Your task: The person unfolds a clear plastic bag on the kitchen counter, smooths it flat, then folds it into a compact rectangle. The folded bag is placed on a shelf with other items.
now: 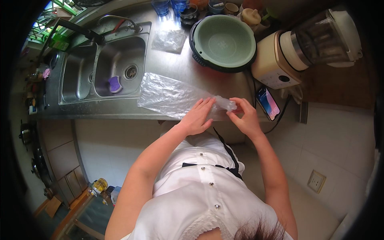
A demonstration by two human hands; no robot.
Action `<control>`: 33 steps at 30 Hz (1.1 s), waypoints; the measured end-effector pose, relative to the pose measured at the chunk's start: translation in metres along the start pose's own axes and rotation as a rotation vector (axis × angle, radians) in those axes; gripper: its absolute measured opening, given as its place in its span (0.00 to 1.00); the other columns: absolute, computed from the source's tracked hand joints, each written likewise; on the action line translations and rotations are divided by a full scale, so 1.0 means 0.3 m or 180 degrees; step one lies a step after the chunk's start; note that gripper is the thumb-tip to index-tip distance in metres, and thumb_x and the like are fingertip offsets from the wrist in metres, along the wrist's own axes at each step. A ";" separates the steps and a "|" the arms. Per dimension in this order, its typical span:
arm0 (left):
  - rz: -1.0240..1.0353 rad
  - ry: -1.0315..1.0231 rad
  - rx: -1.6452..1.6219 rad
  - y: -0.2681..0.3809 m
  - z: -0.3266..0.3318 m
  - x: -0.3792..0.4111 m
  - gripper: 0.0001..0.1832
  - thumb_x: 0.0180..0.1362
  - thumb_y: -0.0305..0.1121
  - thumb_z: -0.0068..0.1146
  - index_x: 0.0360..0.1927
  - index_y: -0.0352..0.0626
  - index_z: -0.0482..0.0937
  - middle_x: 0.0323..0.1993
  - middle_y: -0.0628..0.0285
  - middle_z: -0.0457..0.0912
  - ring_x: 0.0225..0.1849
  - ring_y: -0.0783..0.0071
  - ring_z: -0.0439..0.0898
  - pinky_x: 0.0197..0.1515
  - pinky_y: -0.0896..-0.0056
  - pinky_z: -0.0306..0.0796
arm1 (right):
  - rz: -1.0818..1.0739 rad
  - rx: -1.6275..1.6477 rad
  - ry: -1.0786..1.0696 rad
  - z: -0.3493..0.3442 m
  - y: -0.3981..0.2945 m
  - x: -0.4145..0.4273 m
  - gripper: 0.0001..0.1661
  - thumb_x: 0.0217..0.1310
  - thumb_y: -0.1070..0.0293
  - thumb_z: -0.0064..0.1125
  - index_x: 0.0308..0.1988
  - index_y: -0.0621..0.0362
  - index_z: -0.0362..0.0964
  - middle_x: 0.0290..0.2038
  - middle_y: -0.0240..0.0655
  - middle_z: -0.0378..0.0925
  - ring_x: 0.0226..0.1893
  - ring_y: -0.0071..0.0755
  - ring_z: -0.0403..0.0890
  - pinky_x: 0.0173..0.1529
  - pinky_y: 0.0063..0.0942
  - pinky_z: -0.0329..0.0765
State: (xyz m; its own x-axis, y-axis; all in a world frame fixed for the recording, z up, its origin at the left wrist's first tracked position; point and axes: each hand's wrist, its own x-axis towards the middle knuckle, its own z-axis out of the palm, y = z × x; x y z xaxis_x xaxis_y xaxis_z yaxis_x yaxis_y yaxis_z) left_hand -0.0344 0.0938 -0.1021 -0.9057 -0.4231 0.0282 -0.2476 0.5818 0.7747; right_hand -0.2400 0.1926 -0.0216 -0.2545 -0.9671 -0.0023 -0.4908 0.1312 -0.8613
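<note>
A clear plastic bag (168,94) lies spread along the front of the steel counter, its left end beside the sink. My left hand (198,117) rests flat on the bag with its fingers extended. At the bag's gathered right end, my right hand (244,115) pinches the bunched plastic between thumb and fingers. Another clear plastic piece (169,40), folded flat, lies farther back, between the sink and a green colander (223,42) set in a dark basin.
A double steel sink (120,67) with a purple sponge (115,84) is at left. A blender (279,60) stands at right, with a smartphone (268,103) and a black cable near the counter edge. Blue glasses (162,7) stand at the back.
</note>
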 end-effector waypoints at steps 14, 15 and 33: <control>-0.0283 0.2171 0.0008 0.021 -0.104 0.010 0.24 0.53 0.22 0.61 0.57 0.42 0.77 0.53 0.54 0.75 0.52 0.56 0.76 0.53 0.61 0.72 | 0.0103 0.0449 -0.0692 0.208 0.016 0.167 0.23 0.56 0.75 0.65 0.53 0.61 0.74 0.40 0.39 0.80 0.36 0.33 0.84 0.42 0.30 0.81; -0.0213 0.2037 0.0444 -0.015 -0.083 0.010 0.22 0.53 0.21 0.61 0.55 0.42 0.79 0.53 0.55 0.76 0.53 0.56 0.76 0.53 0.62 0.72 | 0.0197 0.0639 -0.0694 0.224 0.052 0.168 0.23 0.56 0.76 0.64 0.54 0.60 0.73 0.43 0.39 0.81 0.38 0.34 0.85 0.43 0.31 0.81; -0.0385 0.0184 0.1458 0.020 -0.016 -0.111 0.49 0.59 0.57 0.54 0.74 0.31 0.56 0.77 0.46 0.52 0.79 0.50 0.47 0.79 0.52 0.38 | -0.2632 -0.2448 -0.2289 0.093 0.218 0.217 0.33 0.65 0.67 0.51 0.69 0.53 0.61 0.73 0.32 0.59 0.73 0.36 0.59 0.74 0.42 0.59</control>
State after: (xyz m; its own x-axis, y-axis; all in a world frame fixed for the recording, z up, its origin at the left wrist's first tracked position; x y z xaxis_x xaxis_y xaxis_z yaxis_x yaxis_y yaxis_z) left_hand -0.0041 0.1081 -0.0953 -0.8435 -0.5371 0.0002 -0.4881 0.7668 0.4169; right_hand -0.2654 0.1322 -0.0923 0.7184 -0.6895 -0.0925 -0.6884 -0.6854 -0.2371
